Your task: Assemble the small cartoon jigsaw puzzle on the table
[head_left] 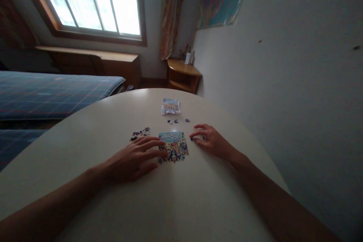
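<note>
A mostly assembled jigsaw puzzle point(177, 145) with a light blue top and colourful figures lies flat on the white table point(181, 200). My left hand point(138, 157) rests on its left side, fingers stretched out and spread over the puzzle's edge. Just right of the puzzle, my right hand point(208, 140) has thumb and forefinger closed on a small dark puzzle piece point(191, 139). Part of another piece shows beneath that hand. Beyond my left hand sits a cluster of loose puzzle pieces point(144, 132), partly hidden by the fingers.
Several single pieces point(176, 121) lie beyond the puzzle. Behind them is a printed picture packet point(170, 106). A bed with a plaid mattress point(56, 92) stands to the left, a white wall point(297, 83) to the right, and a wooden corner cabinet point(184, 69) past the table.
</note>
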`<move>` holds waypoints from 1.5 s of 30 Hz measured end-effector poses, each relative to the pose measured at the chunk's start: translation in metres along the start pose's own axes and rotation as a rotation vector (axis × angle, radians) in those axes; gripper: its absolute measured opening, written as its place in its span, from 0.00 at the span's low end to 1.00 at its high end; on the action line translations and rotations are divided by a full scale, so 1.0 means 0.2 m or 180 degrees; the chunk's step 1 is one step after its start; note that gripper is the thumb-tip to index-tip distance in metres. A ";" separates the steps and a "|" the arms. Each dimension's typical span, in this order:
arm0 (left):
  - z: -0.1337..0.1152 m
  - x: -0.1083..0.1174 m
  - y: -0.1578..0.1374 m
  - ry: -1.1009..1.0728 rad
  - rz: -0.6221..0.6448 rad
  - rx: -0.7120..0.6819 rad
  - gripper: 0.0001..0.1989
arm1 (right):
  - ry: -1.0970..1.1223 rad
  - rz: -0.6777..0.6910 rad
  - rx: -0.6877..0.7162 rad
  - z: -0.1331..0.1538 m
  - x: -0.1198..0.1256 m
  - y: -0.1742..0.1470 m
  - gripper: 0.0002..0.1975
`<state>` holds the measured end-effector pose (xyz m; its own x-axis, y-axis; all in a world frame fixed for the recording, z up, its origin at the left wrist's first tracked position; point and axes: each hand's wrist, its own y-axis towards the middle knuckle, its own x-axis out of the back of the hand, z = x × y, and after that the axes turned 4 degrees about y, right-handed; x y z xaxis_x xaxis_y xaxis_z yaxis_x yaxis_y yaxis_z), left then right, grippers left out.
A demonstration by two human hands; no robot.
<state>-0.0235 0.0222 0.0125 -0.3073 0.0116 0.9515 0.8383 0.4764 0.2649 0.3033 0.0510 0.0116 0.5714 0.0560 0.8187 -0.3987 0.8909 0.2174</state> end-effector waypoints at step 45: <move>0.01 -0.01 -0.01 -0.0024 0.0186 0.0121 0.26 | -0.0307 0.0153 -0.1082 0.04 0.18 -0.07 0.08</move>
<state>-0.0259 0.0236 0.0106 -0.2618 0.0468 0.9640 0.8373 0.5078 0.2027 0.3234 0.0374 0.0437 0.4810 0.0730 0.8737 -0.1526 0.9883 0.0014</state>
